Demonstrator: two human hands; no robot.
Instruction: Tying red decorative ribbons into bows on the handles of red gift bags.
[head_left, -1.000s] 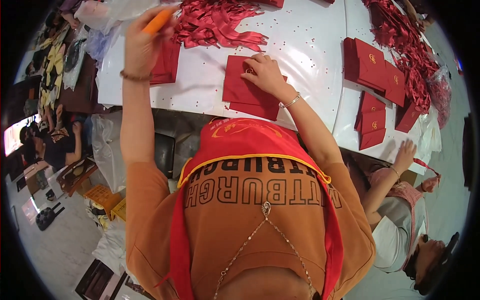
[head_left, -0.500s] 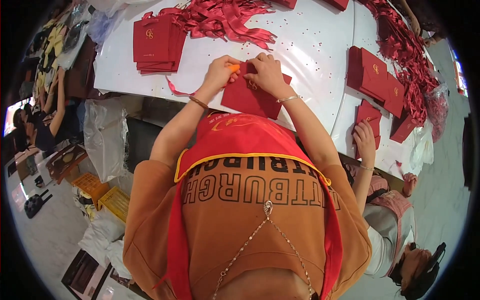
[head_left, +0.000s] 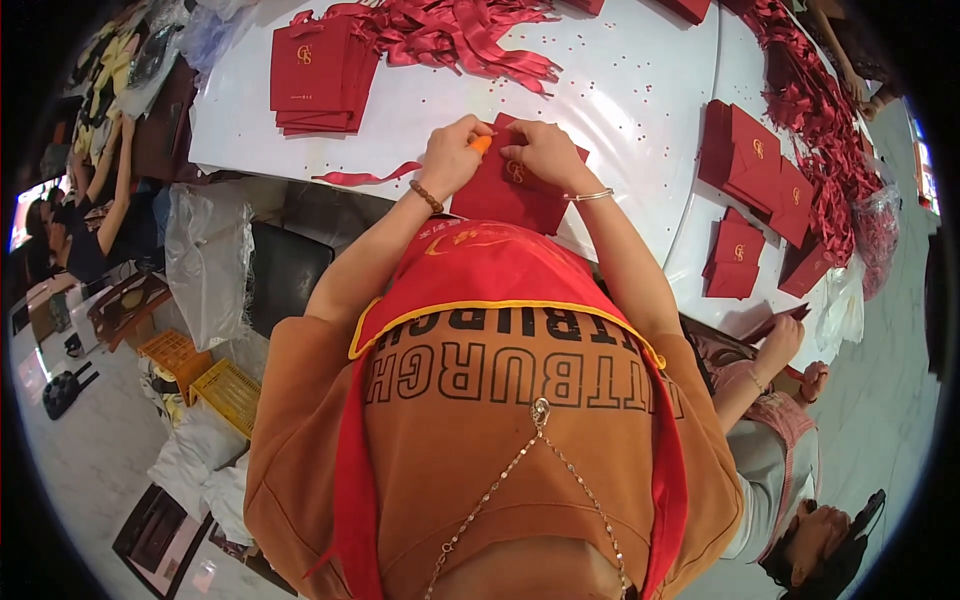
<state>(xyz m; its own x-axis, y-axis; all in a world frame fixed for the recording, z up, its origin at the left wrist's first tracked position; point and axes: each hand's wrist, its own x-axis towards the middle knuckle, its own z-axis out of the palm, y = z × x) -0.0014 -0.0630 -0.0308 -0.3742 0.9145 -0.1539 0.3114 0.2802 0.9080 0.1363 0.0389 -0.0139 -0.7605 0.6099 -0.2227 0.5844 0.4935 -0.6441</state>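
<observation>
Left hand (head_left: 452,152): pinched orange tool (head_left: 482,143), tip against red bag.
Right hand (head_left: 540,152): fingers curled, pressed red bag (head_left: 512,190) flat.
Bag: on white counter (head_left: 620,110), near edge.
Stack (head_left: 318,75): at 10 o'clock.

The flat paper bag (head_left: 510,190) under both hands was deep red with a small gold emblem. The left hand (head_left: 452,155) pinched a short orange tool (head_left: 481,144); its wrist wore a brown beaded bracelet (head_left: 426,196), while the right hand (head_left: 545,152) had a thin silver bangle (head_left: 592,196). The glossy bench (head_left: 620,100) was white, speckled with tiny red dots. A far-left stack of flat paper bags (head_left: 315,75) was the same deep red with gold marks, and the heap of satin ribbons (head_left: 460,35) was bright red. The person's shirt was rust orange with dark lettering, under a red apron (head_left: 500,270) edged in yellow. Plastic crates (head_left: 205,375) on the floor were orange and yellow.
</observation>
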